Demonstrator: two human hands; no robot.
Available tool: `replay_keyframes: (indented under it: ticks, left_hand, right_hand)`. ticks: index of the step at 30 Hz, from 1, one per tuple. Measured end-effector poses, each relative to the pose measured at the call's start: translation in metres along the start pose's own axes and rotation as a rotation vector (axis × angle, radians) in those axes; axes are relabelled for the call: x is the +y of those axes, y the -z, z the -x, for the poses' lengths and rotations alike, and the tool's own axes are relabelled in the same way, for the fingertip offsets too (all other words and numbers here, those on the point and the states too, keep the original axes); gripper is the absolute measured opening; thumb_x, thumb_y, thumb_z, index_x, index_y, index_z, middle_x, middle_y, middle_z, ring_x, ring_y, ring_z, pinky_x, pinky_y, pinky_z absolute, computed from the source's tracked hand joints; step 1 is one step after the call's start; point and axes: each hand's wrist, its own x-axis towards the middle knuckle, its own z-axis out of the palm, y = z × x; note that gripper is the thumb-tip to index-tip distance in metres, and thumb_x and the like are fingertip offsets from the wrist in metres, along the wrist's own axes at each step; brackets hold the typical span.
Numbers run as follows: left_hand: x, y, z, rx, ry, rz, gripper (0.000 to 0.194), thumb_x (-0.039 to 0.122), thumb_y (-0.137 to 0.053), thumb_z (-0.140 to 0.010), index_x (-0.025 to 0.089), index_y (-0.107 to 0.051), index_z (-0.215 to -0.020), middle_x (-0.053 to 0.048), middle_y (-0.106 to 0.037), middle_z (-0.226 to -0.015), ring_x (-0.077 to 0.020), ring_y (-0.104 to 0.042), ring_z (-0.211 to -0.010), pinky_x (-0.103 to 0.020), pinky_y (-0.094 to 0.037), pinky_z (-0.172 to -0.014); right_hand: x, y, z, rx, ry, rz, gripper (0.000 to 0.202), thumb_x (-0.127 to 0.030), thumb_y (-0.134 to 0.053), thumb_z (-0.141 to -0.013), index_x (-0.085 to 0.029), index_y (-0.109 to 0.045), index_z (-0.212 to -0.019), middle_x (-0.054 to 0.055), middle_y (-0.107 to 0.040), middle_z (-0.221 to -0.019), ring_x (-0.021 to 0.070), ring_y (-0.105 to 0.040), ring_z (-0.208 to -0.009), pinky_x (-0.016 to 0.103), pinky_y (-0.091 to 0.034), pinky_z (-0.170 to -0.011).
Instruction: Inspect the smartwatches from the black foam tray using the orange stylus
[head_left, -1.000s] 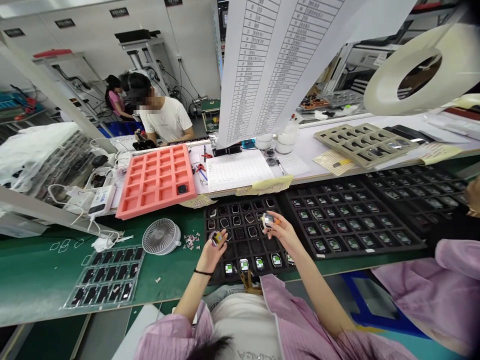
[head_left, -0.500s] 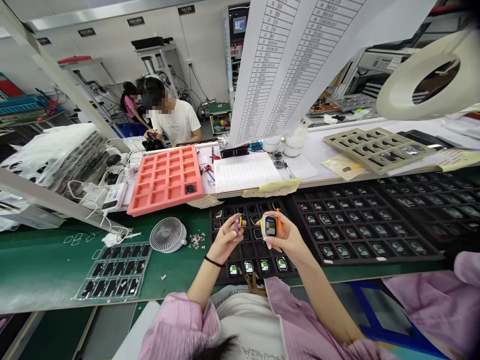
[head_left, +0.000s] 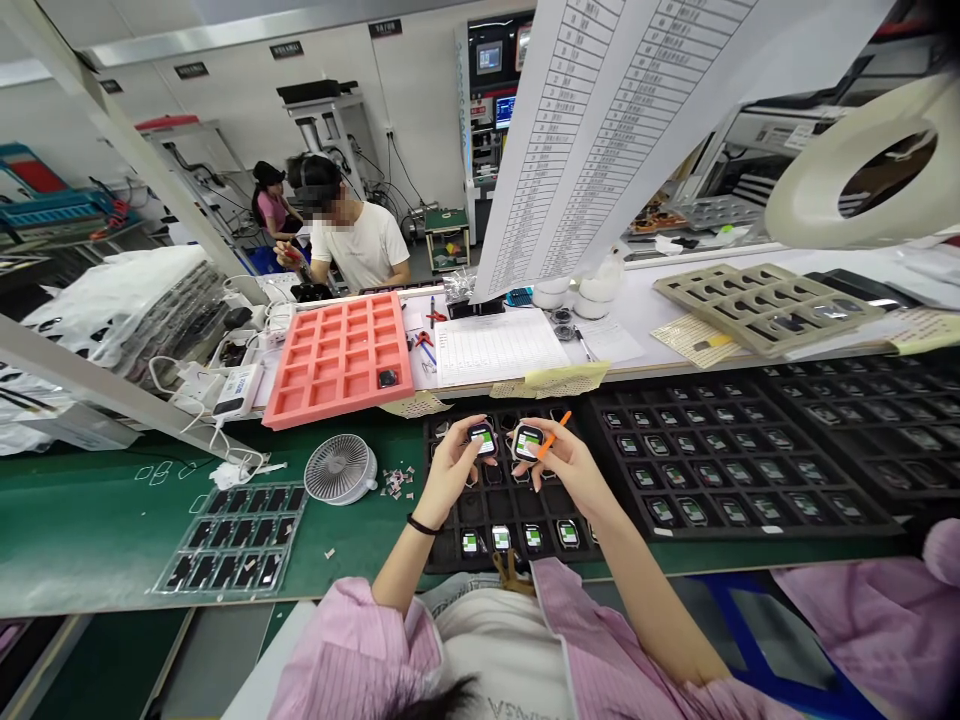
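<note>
Between finger and thumb of my left hand (head_left: 450, 465) is a smartwatch body (head_left: 484, 439) without a strap, its screen lit green and white and facing up. My right hand (head_left: 571, 470) grips a second smartwatch body (head_left: 526, 441) with a similar lit screen. A thin orange stick (head_left: 556, 432), whose kind I cannot make out, juts from the same right-hand fingers across the watch's edge. Both watches are held side by side over a black compartment tray (head_left: 442, 555). Along its near row lie several watches (head_left: 501, 539) with lit screens; my hands hide part of the tray.
More black trays (head_left: 720, 525) of watches extend to the right. Left of my arms are a small fan (head_left: 339, 470), scattered small pieces (head_left: 397, 482) and a clear tray (head_left: 225, 540) of black parts. A pink tray (head_left: 341, 360) rests on the shelf. A co-worker (head_left: 360, 240) sits beyond.
The thing in my left hand, seen edge-on before, now shows its lit watch screen. My right hand has tilted its watch flatter, and the orange stick now slants across it. The view has shifted slightly.
</note>
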Motion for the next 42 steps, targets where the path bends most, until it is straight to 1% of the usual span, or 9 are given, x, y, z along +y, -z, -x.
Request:
replay_keyframes:
  ticks: [4,9,13,21,26,30,36,39,42]
  left_hand:
    - [0.01,-0.003,0.002,0.033,-0.003,-0.033,0.04,0.044,-0.049,-0.092,0.019,-0.055,-0.123,-0.009,-0.058,-0.112,-0.0091,-0.062,-0.065,-0.016,-0.044,-0.042]
    - [0.016,-0.004,0.004,0.011,-0.011,-0.016,0.046,0.042,-0.057,-0.087,0.019,-0.05,-0.127,-0.009,-0.057,-0.107,-0.0122,-0.065,-0.072,-0.014,-0.043,-0.042]
    - [0.017,-0.005,0.005,0.005,-0.015,-0.017,0.045,0.041,-0.059,-0.086,0.019,-0.05,-0.125,-0.009,-0.058,-0.108,-0.0111,-0.064,-0.07,-0.014,-0.042,-0.041]
    - [0.017,-0.007,0.004,0.027,-0.042,-0.023,0.043,0.042,-0.062,-0.084,0.018,-0.053,-0.119,-0.008,-0.059,-0.103,-0.0079,-0.06,-0.065,-0.012,-0.034,-0.037]
    - [0.019,-0.006,0.005,0.012,-0.028,-0.02,0.045,0.047,-0.054,-0.089,0.02,-0.053,-0.125,-0.006,-0.056,-0.098,-0.0082,-0.058,-0.062,-0.014,-0.039,-0.038]
    - [0.022,-0.006,0.007,-0.006,-0.026,-0.031,0.044,0.044,-0.053,-0.09,0.021,-0.052,-0.128,-0.006,-0.056,-0.097,-0.0098,-0.059,-0.066,-0.014,-0.042,-0.041]
    - [0.026,-0.006,0.01,-0.02,-0.028,-0.01,0.042,0.043,-0.053,-0.09,0.021,-0.053,-0.126,-0.008,-0.056,-0.104,-0.0064,-0.054,-0.06,-0.015,-0.042,-0.041]
    - [0.031,-0.006,0.012,-0.031,-0.028,0.02,0.043,0.043,-0.051,-0.091,0.022,-0.052,-0.129,-0.009,-0.055,-0.11,-0.0067,-0.056,-0.063,-0.016,-0.044,-0.044]
    - [0.039,-0.006,0.017,-0.09,-0.049,0.065,0.056,0.038,-0.064,-0.084,0.025,-0.045,-0.135,-0.01,-0.056,-0.113,-0.0135,-0.062,-0.079,-0.016,-0.047,-0.049]
  right_hand:
    - [-0.005,-0.003,-0.003,0.064,0.01,-0.008,0.033,-0.046,-0.06,-0.086,-0.018,-0.062,-0.103,0.007,-0.069,-0.088,0.0156,-0.066,-0.05,0.024,-0.048,-0.037]
    - [-0.007,-0.004,0.0,-0.042,0.034,-0.044,0.034,-0.04,-0.062,-0.086,-0.023,-0.059,-0.116,0.01,-0.066,-0.106,0.02,-0.071,-0.066,0.026,-0.054,-0.042]
    - [-0.009,-0.005,0.003,-0.065,0.046,-0.011,0.036,-0.035,-0.064,-0.086,-0.025,-0.058,-0.12,0.011,-0.063,-0.114,0.0197,-0.071,-0.071,0.027,-0.056,-0.045]
    - [-0.011,-0.009,0.004,-0.066,0.06,-0.009,0.031,-0.035,-0.062,-0.087,-0.024,-0.058,-0.116,0.009,-0.065,-0.107,0.0182,-0.07,-0.068,0.026,-0.054,-0.044]
    - [-0.014,-0.012,0.003,-0.018,0.059,0.007,0.031,-0.037,-0.064,-0.085,-0.022,-0.06,-0.112,0.009,-0.066,-0.102,0.0175,-0.069,-0.063,0.026,-0.053,-0.042]
    - [-0.015,-0.012,0.001,-0.02,0.057,-0.016,0.032,-0.04,-0.064,-0.085,-0.022,-0.061,-0.111,0.009,-0.066,-0.101,0.0179,-0.069,-0.062,0.026,-0.053,-0.042]
    - [-0.021,-0.013,0.003,-0.043,0.042,-0.042,0.029,-0.037,-0.062,-0.086,-0.023,-0.061,-0.112,0.01,-0.067,-0.106,0.0192,-0.07,-0.066,0.027,-0.054,-0.044]
    - [-0.026,-0.01,0.005,-0.09,0.025,-0.084,0.037,-0.03,-0.07,-0.081,-0.025,-0.059,-0.116,0.011,-0.066,-0.11,0.02,-0.071,-0.069,0.025,-0.054,-0.042]
    - [-0.026,0.0,0.007,-0.139,0.039,-0.118,0.05,-0.024,-0.076,-0.075,-0.027,-0.058,-0.121,0.013,-0.065,-0.116,0.0197,-0.07,-0.07,0.021,-0.05,-0.036]
